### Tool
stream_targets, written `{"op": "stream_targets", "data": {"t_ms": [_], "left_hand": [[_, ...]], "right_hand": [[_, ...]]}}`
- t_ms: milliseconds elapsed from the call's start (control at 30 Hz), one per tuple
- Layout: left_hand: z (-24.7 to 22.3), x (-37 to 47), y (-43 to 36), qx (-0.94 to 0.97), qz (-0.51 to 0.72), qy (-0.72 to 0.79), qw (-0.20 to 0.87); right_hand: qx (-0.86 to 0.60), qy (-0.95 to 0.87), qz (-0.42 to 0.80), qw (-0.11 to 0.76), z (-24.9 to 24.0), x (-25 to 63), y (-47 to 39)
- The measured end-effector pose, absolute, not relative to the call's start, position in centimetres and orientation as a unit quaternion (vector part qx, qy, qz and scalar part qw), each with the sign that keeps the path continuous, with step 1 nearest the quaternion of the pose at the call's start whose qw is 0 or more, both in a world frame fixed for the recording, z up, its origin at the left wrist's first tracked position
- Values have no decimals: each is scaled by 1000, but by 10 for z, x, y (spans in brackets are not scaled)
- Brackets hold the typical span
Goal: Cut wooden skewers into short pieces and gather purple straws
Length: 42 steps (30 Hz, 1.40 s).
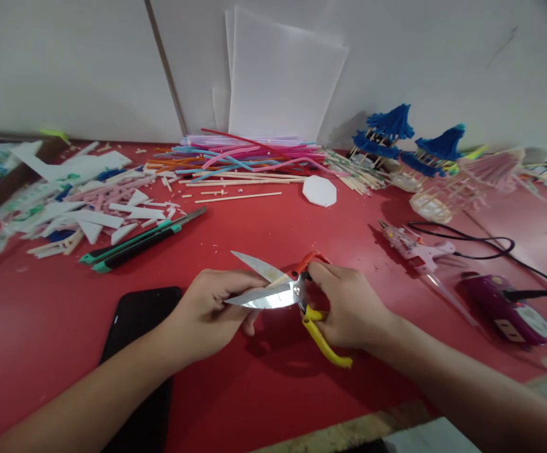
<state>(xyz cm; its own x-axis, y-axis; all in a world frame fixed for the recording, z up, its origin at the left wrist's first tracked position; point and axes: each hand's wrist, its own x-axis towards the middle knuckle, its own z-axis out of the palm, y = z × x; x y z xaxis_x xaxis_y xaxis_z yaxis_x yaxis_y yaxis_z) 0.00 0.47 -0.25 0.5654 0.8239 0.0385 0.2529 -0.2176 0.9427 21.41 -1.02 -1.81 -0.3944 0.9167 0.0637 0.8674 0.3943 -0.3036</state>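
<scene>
My right hand (349, 303) is wrapped round the red and yellow handles of a pair of scissors (273, 297). The scissors point left with their blades apart. A thin wooden stick (280, 280) lies between the blades near the pivot. My left hand (219, 308) is closed just left of the stick, partly behind the blades, and pinches its end. Most of its fingertips are hidden by the lower blade. Both hands are above the red table (254, 396).
A black phone (141, 327) lies under my left forearm. Cutters (136, 242), scraps (98, 207) and pipe cleaners (254, 151) lie behind. An octagonal white piece (319, 190) sits mid-back. At right are a glue gun (419, 255), a purple power socket (509, 308) and blue-roofed models (381, 135).
</scene>
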Motion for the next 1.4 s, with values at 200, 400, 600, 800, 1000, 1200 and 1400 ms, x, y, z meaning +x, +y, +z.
{"op": "stream_targets", "data": {"t_ms": [200, 400, 600, 800, 1000, 1200, 1400], "left_hand": [[-5, -2, 5, 712, 264, 350, 549], [-3, -2, 6, 702, 247, 335, 577], [-3, -2, 5, 678, 221, 351, 607], [-12, 1, 5, 786, 283, 380, 396], [-17, 2, 5, 852, 353, 374, 100], [-12, -1, 3, 856, 359, 321, 189], [-10, -1, 4, 839, 351, 303, 283]], "right_hand": [[-491, -854, 71, 157, -19, 217, -5], [-478, -860, 72, 163, -21, 217, -6], [-498, -852, 77, 143, -21, 218, -9], [-553, -822, 92, 99, -19, 213, -9], [-564, -807, 113, 135, -20, 206, -10], [-511, -835, 86, 182, -22, 209, -6], [-515, -835, 73, 178, -23, 210, -8]]}}
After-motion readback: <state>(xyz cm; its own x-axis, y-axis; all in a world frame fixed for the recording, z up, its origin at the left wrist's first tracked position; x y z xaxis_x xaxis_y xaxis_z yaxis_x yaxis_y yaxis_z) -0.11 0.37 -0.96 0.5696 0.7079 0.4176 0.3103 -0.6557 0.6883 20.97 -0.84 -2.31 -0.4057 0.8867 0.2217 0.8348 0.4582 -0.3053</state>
